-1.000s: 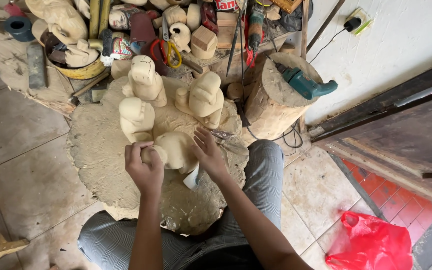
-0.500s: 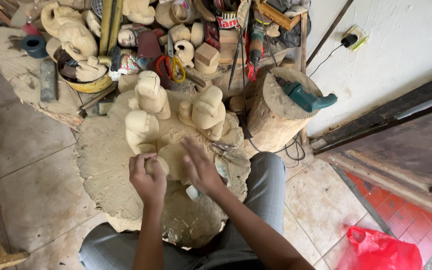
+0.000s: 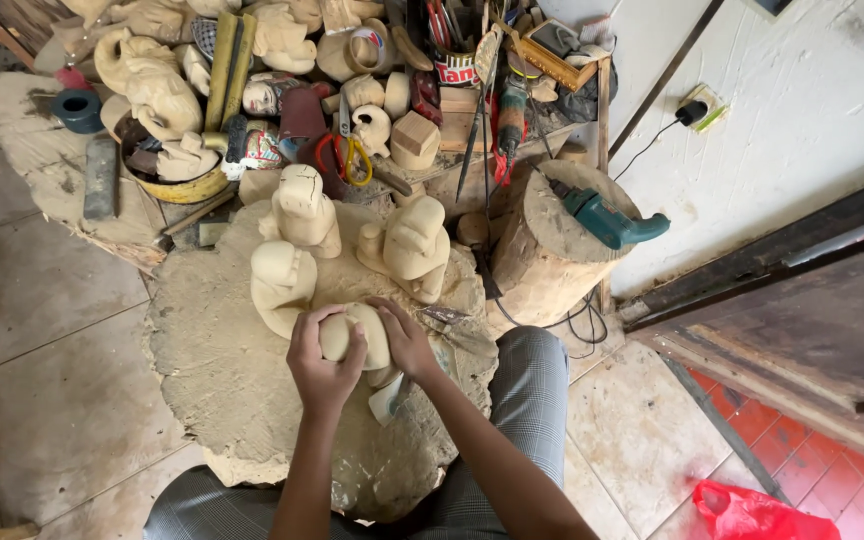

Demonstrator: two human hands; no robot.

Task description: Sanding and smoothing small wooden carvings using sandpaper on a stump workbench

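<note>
A pale rounded wooden carving (image 3: 357,332) rests on a dusty sackcloth mat (image 3: 222,380) in front of my knees. My left hand (image 3: 320,358) wraps its left side and my right hand (image 3: 404,338) clasps its right side. Three similar unfinished carvings stand just beyond it: one at the left (image 3: 282,285), one behind (image 3: 304,210) and one to the right (image 3: 409,245). A small whitish object (image 3: 388,398) lies on the mat beside my right wrist.
A log stump (image 3: 542,260) with a teal power drill (image 3: 607,220) stands at the right. Behind the mat lies a clutter of carvings, scissors (image 3: 344,160), tools and a bowl (image 3: 177,180). A red plastic bag (image 3: 752,510) lies at the lower right.
Both hands have closed in around the nearest carving; a second ago they hovered apart at its sides. The camera view has shifted slightly.
</note>
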